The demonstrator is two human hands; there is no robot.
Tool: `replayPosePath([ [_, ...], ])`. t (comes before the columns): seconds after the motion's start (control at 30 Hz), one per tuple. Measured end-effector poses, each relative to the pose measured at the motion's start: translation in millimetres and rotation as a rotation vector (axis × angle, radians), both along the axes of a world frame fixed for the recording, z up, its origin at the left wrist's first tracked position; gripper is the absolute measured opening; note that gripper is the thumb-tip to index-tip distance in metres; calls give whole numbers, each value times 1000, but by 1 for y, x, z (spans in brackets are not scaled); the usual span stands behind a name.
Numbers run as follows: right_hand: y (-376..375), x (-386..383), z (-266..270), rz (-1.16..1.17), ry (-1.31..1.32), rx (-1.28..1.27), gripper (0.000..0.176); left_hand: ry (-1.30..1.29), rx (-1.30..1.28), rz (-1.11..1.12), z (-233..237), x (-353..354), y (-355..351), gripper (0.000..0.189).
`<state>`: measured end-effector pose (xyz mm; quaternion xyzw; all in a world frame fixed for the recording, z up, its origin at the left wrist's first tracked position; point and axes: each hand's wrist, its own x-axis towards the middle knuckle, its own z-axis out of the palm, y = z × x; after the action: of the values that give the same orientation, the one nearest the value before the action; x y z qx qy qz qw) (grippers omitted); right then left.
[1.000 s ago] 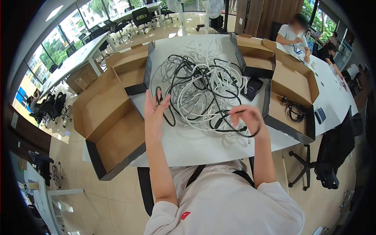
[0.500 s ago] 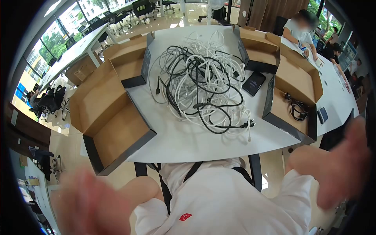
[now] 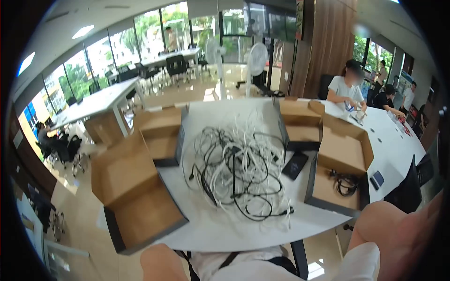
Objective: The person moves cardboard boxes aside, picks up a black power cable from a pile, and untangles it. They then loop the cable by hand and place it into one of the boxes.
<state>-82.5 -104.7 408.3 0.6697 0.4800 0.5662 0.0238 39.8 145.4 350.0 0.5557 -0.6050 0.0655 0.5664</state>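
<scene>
A tangled heap of black and white cables [image 3: 239,173] lies in the middle of the white table [image 3: 211,234]. At the right, an open cardboard box [image 3: 328,187] holds a coiled black cable [image 3: 346,183]. A black phone-like device [image 3: 295,165] lies between the heap and that box. My right hand [image 3: 417,234] is a raised blur at the right edge, apart from the table things; its fingers cannot be made out. Only my left arm shows at the bottom, with the left hand out of view.
Open boxes stand at the left front [image 3: 145,215], left back [image 3: 164,140] and right back [image 3: 302,131]. A dark blue object [image 3: 377,180] lies right of the boxes. A person in white [image 3: 347,89] sits at the table's far right. Black chairs [image 3: 408,187] stand at the right.
The view has tilted upward, so the table sits lower and more of the room shows. My left hand has left the frame; my right hand is nearer the right edge.
</scene>
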Motion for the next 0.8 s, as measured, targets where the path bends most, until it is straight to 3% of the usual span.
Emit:
replayPosePath([
  [0.17,11,16,33,7,9,22,46,45,24,134,23,24,14,36],
  [0.43,4,0,43,-43,-26,9,46,38,2,286,37,39,18,37],
  [0.8,-23,-1,2,-153,68,5,48,-21,-48,494,-6,36,31,38],
])
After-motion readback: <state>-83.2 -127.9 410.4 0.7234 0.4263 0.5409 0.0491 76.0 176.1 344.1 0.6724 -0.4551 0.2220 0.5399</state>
